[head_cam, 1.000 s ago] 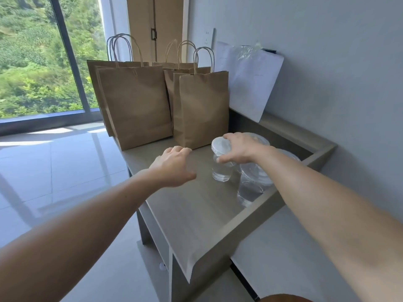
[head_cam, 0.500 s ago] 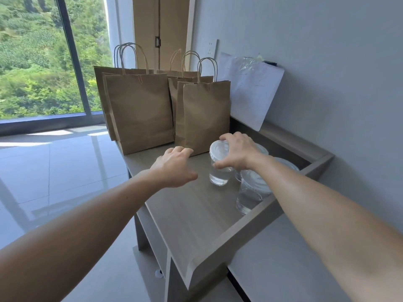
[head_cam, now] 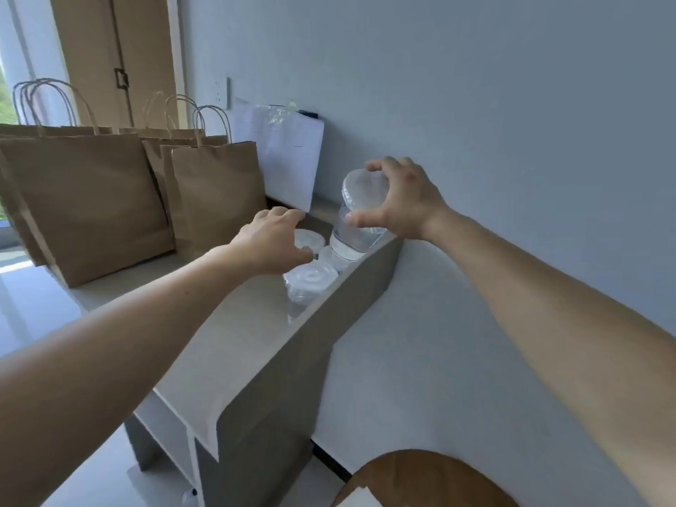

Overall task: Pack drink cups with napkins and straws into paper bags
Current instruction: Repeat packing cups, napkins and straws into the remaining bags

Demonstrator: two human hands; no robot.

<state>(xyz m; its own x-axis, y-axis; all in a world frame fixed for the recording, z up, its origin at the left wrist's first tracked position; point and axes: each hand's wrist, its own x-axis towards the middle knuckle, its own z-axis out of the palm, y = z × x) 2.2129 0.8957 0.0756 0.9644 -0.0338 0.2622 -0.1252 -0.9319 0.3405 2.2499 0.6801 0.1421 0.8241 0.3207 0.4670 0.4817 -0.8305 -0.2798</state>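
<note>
— Where's the cup (head_cam: 353,236)?
— Tilted in the air above the worktop (head_cam: 234,323), the right grip (head_cam: 402,203) pinching its lid.
— The left grip (head_cam: 270,243)?
— Loosely curled, holding nothing, over the other lidded cups (head_cam: 311,278), near the paper bags (head_cam: 216,199).

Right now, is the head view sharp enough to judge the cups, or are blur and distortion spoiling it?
Head view: soft throughout, yet the cup in the right hand shows its lid and water line; wide-angle bending stretches both forearms; the left hand hides part of the standing cups.
</note>
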